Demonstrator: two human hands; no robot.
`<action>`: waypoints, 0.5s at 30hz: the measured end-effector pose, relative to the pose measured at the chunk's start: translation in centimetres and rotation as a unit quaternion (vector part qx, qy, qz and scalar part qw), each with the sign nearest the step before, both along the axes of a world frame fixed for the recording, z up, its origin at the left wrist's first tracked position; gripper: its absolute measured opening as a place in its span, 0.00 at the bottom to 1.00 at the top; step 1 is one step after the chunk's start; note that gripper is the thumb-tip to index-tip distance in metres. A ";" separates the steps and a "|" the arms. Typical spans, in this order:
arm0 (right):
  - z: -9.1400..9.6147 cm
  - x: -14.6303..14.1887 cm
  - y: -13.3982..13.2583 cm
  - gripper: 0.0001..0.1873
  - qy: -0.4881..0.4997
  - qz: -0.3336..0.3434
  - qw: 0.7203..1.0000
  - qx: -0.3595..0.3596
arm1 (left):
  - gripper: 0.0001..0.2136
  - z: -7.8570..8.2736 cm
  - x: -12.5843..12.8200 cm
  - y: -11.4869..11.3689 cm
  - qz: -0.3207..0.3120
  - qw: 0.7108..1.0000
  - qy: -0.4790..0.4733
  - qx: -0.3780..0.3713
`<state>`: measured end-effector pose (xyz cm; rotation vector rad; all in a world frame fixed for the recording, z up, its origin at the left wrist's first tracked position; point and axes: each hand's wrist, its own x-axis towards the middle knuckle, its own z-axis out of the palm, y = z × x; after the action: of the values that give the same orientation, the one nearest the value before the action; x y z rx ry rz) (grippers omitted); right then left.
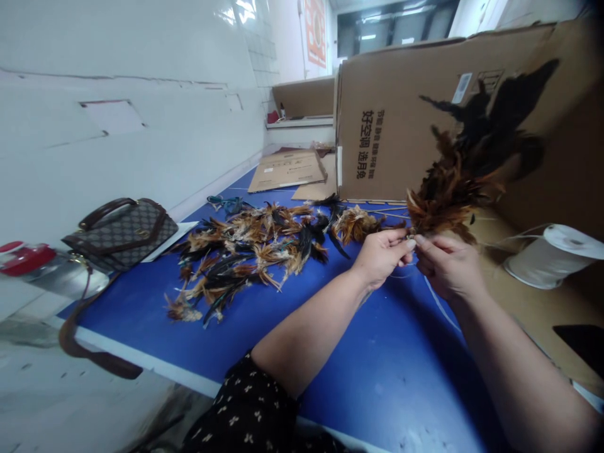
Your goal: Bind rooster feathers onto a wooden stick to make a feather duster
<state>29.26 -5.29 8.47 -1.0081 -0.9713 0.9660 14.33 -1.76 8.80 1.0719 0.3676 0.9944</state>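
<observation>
My left hand [383, 253] and my right hand [448, 264] meet above the blue table [396, 365], both pinched closed on the base of a feather bundle [465, 167]. The bundle of brown and black feathers fans up and to the right from my fingers. A thin white string runs from near my hands toward the white spool [554, 257] on the right. A loose pile of brown, black and orange feathers [255, 245] lies on the table to the left of my hands.
A large cardboard box [391, 126] stands behind the feathers. Flattened cardboard [287, 168] lies farther back. A patterned handbag [121, 231] sits at the table's left edge, its strap hanging over. A white wall runs along the left.
</observation>
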 end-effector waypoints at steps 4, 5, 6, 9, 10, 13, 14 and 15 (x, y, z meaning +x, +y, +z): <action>-0.3 0.0 0.0 0.31 -0.032 0.006 0.999 -0.013 | 0.22 0.5 -0.8 0.3 -0.091 0.995 -0.004 -0.040; -0.4 0.2 0.0 0.31 -0.042 0.007 0.999 -0.017 | 0.21 0.7 -1.1 0.4 -0.110 0.993 0.006 -0.046; -0.6 0.3 0.1 0.31 -0.053 0.009 0.998 -0.020 | 0.20 0.8 -1.3 0.4 -0.119 0.991 0.016 -0.050; -1.1 1.0 0.3 0.30 -0.100 -0.003 0.995 -0.012 | 0.19 1.1 -1.4 0.2 -0.105 0.992 0.034 -0.058; -1.3 1.2 0.3 0.30 -0.117 -0.009 0.993 -0.004 | 0.19 1.2 -1.3 0.0 -0.098 0.993 0.035 -0.062; -2.0 1.7 0.4 0.28 -0.163 -0.022 0.986 0.030 | 0.18 1.3 -0.8 -0.5 -0.074 0.993 0.025 -0.086; -2.2 1.8 0.4 0.27 -0.179 -0.027 0.982 0.044 | 0.18 1.3 -0.6 -0.7 -0.063 0.993 0.019 -0.098; -2.5 1.9 0.5 0.26 -0.195 -0.033 0.979 0.058 | 0.17 1.3 -0.4 -0.9 -0.050 0.993 0.015 -0.110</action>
<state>31.17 -4.84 6.02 -1.1473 -1.2940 0.6580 13.90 -2.66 10.13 0.8973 0.4338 0.8277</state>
